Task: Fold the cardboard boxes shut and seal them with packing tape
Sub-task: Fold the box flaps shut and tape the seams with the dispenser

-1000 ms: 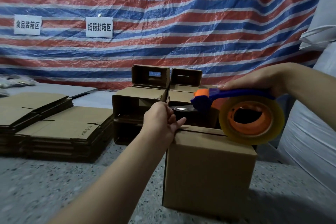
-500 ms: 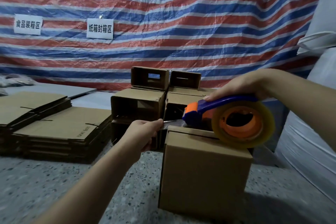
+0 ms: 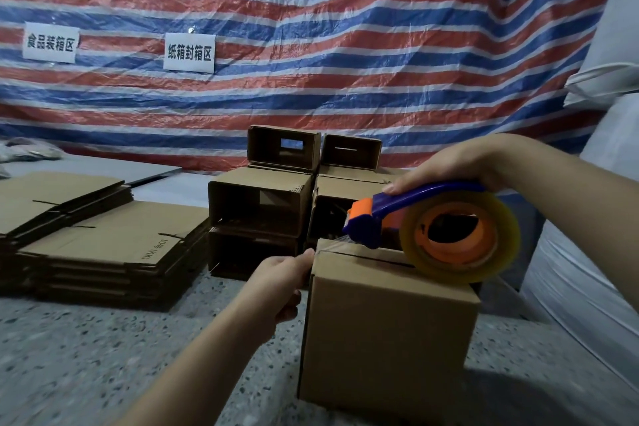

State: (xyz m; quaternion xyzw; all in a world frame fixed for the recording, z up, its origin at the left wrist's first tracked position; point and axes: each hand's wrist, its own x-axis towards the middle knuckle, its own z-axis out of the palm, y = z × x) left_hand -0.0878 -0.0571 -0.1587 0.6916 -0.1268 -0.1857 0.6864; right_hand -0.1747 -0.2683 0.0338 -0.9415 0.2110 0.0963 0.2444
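The left hand (image 3: 276, 284) has dropped from the top of the box (image 3: 387, 328) to its far left edge, pinching the tape end down there. The right hand (image 3: 456, 166) grips the dispenser (image 3: 432, 228), now lowered onto the seam: sealing is starting. The box stands on the floor. Signs read 食品装箱区 (image 3: 50, 43) and 纸箱封箱区 (image 3: 189, 52); a flat carton (image 3: 114, 239) is marked "10号 (KK)".

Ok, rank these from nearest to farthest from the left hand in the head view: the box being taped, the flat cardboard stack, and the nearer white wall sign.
1. The box being taped: just right of the left hand, whose fingers are at its upper left edge.
2. The flat cardboard stack: on the floor to the left.
3. The white wall sign: high on the striped tarp, far behind.
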